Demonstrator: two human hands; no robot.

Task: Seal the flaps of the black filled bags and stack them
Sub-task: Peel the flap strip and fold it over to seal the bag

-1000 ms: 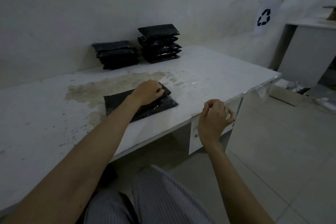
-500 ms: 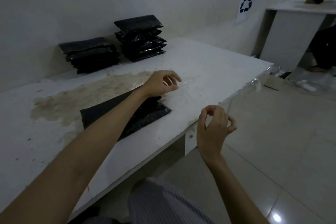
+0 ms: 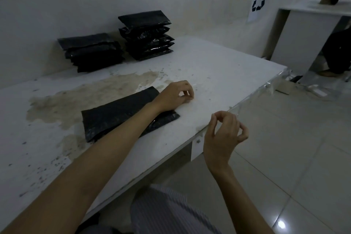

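Observation:
A flat black filled bag (image 3: 114, 118) lies on the white table (image 3: 218, 74), partly under my left forearm. My left hand (image 3: 174, 95) rests on the table just past the bag's right end, fingers curled with the tips pinched together on the surface; I see nothing between them. My right hand (image 3: 226, 133) hovers off the table's near edge, fingers curled and thumb close to the index finger, with nothing visible in it. Two stacks of black bags stand against the wall: a lower one (image 3: 91, 51) on the left and a taller one (image 3: 148, 38) beside it.
A brownish stain (image 3: 76, 99) spreads over the table left of the bag. A recycling sign (image 3: 258, 2) hangs on the wall. A second white table (image 3: 307, 30) stands at right with a person (image 3: 338, 53) beside it. Litter lies on the tiled floor (image 3: 296, 89).
My left hand left the bag's flap, moved right onto the bare table and curled its fingers there. The right hand stayed near the table edge. The view shifted left and down.

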